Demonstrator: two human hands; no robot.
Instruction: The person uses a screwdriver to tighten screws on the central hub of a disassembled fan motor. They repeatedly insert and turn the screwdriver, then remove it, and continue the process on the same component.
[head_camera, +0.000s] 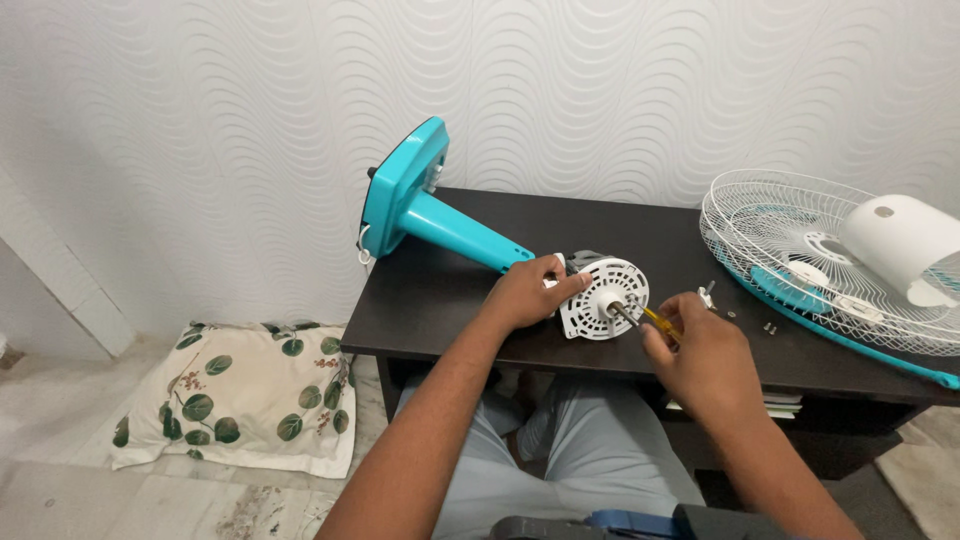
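— Both hands are busy, then?

— Yes. Right hand (700, 352) is closed around a yellow-handled screwdriver (655, 320), its metal tip set against the face of the white motor housing (603, 297). My left hand (527, 291) wraps over the top of that housing, fingers curled onto its rim, holding it.

— Where does the housing sit?

— Near the front edge of the dark tabletop (440, 300), right between my hands. It's joined to the teal fan stand (455, 232), which lies tilted on its side, its base (402, 188) up toward the wall.

— Anything loose nearby?

— A few small screws (770, 326) just right of my right hand. Beyond them, the white wire fan grille (800, 255) lies flat at the right end, with a white rear cover (900, 245) resting on it. Left of me, a leaf-patterned pillow (240, 405) is on the floor.
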